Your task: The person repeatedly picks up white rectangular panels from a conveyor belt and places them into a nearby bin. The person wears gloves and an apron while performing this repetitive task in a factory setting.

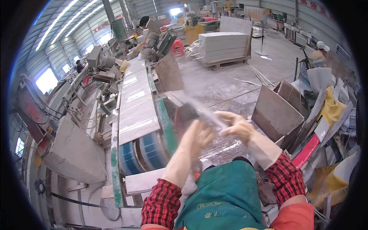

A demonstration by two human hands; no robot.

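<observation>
Cream-coloured gloves [265, 148] cover both hands, which are just to the right of the slab conveyor [151, 147]. The right hand [240, 128] has its grip clamped, as far as blur lets one judge, with thumb and fingers together on the near end of a slim pale strip [207, 110]. The left hand [196, 137] is the one closer to the conveyor's green side rail [165, 122]; its fingers point upward and a little apart, and nothing shows in that grip.

The strip is in mid-air, to the right of the conveyor, slanting from the right hand away toward a brown board [168, 73] beside the conveyor's farther stretch. Its far end is smeared, so I cannot tell whether it touches anything. Glossy white slabs [137, 107] lie along the top of the conveyor. Well to its right, beyond the hands, is a white stack [222, 48]; nearer, also to its right, stand brown panels [275, 115].

As I judge it, the step in hand is handling the strip with one hand — held up rather than laid down. The next move calls for a firm right grip, the left hand free to steady the length, and care with the far end: near the conveyor's rail and board, a thin piece could knock or snap.
</observation>
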